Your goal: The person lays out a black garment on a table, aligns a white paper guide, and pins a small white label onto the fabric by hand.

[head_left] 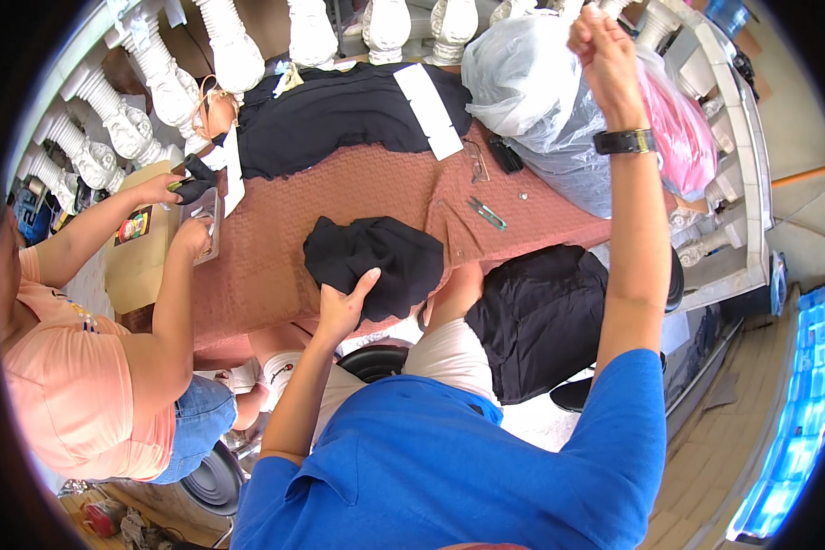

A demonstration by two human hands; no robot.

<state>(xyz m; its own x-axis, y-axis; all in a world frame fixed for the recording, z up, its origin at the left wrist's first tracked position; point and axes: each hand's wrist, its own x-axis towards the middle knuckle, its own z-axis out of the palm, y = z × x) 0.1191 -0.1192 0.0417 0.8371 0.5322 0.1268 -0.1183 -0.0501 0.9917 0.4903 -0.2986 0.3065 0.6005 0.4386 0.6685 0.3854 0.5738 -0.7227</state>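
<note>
My left hand (pixel 341 307) grips a bunched piece of black cloth (pixel 380 261) at the near edge of the covered table, thumb lying on top of the folds. High at the upper right, my right hand (pixel 605 55) is lifted with its fingertips pinched together, in front of the plastic bags; whatever the fingers hold is too small to make out. To the right of the black cloth, a pair of small green-handled thread snips (pixel 487 214) lies on the reddish-brown table cover (pixel 339 183).
A large black fabric (pixel 339 115) with a white strip (pixel 429 110) spans the table's far side. Bulging plastic bags (pixel 532 82) stand at the right. More black cloth (pixel 541 321) hangs beside my right leg. A co-worker (pixel 92 367) at the left handles a dark item over a box.
</note>
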